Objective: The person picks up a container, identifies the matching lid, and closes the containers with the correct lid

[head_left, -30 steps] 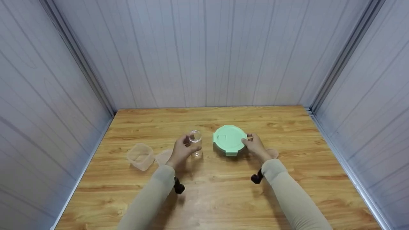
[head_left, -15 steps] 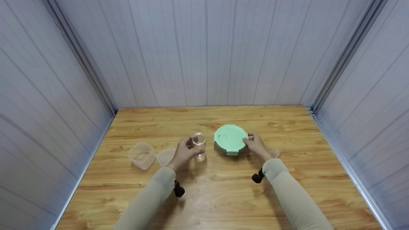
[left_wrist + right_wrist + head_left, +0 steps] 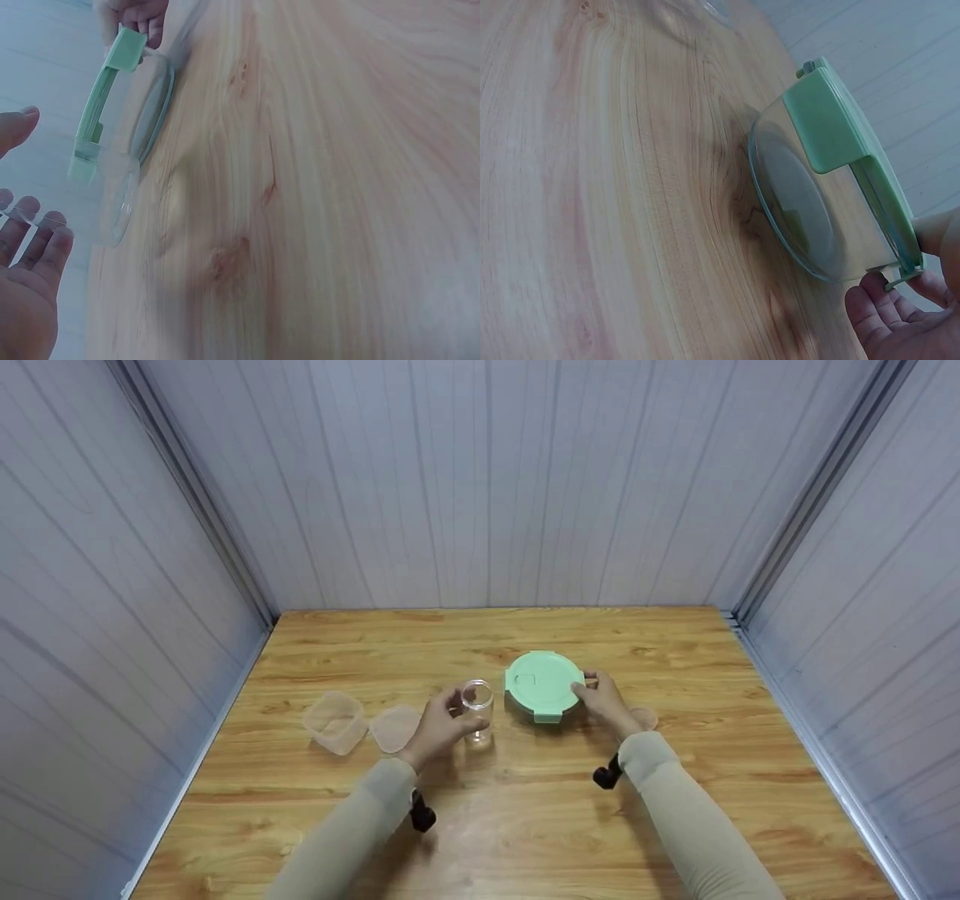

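Near the table's middle, my left hand [image 3: 439,729] holds a clear cylindrical jar [image 3: 478,729], its open mouth facing up. In the left wrist view the jar [image 3: 112,199] has its base close over the wood, thumb on one side and fingers on the other. Just right of it is a round glass food container [image 3: 799,202] with a mint-green clip lid [image 3: 544,682]. My right hand [image 3: 604,706] grips this container's right edge, thumb on top of the lid and fingers beneath the side clip. The fingers under the edge are partly hidden in the head view.
To the left, an open translucent square tub [image 3: 334,723] stands beside a flat translucent lid [image 3: 395,727]. A small round clear disc [image 3: 643,718] lies by my right wrist. Pale panel walls [image 3: 487,495] enclose the wooden table [image 3: 525,825] at the back and sides.
My left hand has carried the jar to the right and slightly toward me, and more of the flat lid shows behind it. My right hand keeps its grip on the food container.
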A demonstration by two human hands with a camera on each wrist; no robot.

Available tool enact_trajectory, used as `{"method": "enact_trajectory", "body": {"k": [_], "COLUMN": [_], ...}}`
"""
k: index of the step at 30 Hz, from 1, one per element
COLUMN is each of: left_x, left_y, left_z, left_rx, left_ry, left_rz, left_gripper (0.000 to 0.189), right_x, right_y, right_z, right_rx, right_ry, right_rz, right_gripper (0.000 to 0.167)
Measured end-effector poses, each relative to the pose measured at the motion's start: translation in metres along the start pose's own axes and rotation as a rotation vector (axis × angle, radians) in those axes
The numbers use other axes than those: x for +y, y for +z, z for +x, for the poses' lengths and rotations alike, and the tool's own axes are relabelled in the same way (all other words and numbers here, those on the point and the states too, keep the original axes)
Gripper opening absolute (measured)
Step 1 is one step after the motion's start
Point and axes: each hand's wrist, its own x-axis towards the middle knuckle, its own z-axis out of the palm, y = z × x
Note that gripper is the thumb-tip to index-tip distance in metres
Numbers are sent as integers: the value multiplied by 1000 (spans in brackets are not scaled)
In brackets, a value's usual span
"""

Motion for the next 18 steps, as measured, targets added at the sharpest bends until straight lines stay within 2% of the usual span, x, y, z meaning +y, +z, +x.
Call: {"method": "enact_trajectory", "body": {"k": [5, 12, 18], "left_x": [2, 3, 3], "left_y": [5, 10, 15], "left_z": [-4, -11, -17], "left_rx": [-20, -42, -67], "left_ry": [4, 16, -16], "left_rz": [-23, -19, -19], "left_gripper": [42, 48, 50], "right_x": [0, 2, 2], "right_y": [-1, 0, 0], "right_z": [1, 4, 3], "right_rx": [0, 10, 0], "right_ry": [16, 31, 31], "right_rz": [2, -11, -3], "right_gripper": [56, 55, 57]}}
